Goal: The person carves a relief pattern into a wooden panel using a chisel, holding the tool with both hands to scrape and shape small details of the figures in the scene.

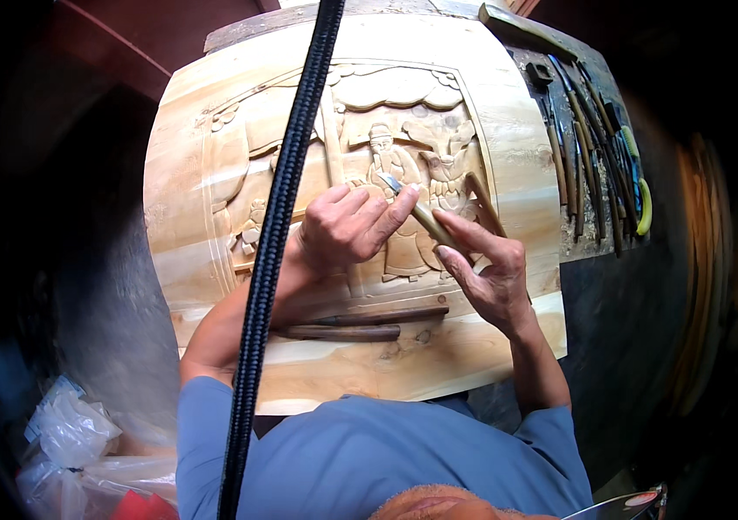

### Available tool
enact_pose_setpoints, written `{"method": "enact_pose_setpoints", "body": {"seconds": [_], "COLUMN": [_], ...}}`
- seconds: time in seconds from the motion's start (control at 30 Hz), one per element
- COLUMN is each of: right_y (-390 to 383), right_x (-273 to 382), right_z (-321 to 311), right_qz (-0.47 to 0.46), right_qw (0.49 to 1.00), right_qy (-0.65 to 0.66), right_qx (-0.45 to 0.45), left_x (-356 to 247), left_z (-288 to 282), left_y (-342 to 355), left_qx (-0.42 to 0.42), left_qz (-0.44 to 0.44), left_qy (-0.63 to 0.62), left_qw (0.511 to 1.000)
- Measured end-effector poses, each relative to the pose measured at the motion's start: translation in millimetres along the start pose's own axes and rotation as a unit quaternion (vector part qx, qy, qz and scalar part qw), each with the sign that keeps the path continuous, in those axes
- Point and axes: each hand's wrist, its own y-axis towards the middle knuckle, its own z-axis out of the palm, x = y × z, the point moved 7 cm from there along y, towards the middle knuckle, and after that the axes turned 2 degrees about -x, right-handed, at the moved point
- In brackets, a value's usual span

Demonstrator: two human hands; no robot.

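Grip: right hand [490,273] has its thumb and fingers closed round the handle of a carving tool [431,223]; left hand [350,227] curls palm-down, thumb against the shaft near the blade; whether its fingers clasp anything cannot be told.
Blade: over the chest of the robed figure [404,165], pointing far and left; contact unclear.
Relief: appears well advanced; the figure, scalloped cloud shapes [399,87] and a smaller figure [251,227] to the left are already shaped; what detail remains cannot be told.
Panel [438,357]: lies before the person; wide outer margins plain and uncarved.
Spare tools: two dark handles [345,333] on the panel's near part; another handle [485,204] just right of the figure.
Bench [573,250]: at right, bearing many tools [580,173] among shavings.
Bag [70,433]: clear plastic, near left; something red [143,505] shows at it, inside or behind unclear.
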Motion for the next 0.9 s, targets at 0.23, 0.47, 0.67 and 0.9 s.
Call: {"method": "enact_pose_setpoints", "body": {"seconds": [0.23,0.47,0.67,0.9], "right_y": [-13,-21,-16,-6], "right_x": [-28,-56,-45,-18], "right_z": [-18,-23,-30,-33], "right_qz": [0.011,0.148,0.041,-0.082], "right_qw": [0.999,0.963,0.974,0.997], "right_qy": [0.033,0.215,0.214,-0.001], "right_qx": [0.014,0.073,0.060,0.011], "left_x": [-27,-40,-37,-32], "left_z": [1,18,27,28], "left_y": [8,13,10,6], "left_qx": [0.034,0.053,0.075,0.061], "left_qz": [-0.014,-0.013,-0.028,-0.067], "left_qy": [-0.006,-0.045,-0.057,-0.059], "left_qw": [0.999,0.997,0.995,0.994]}}
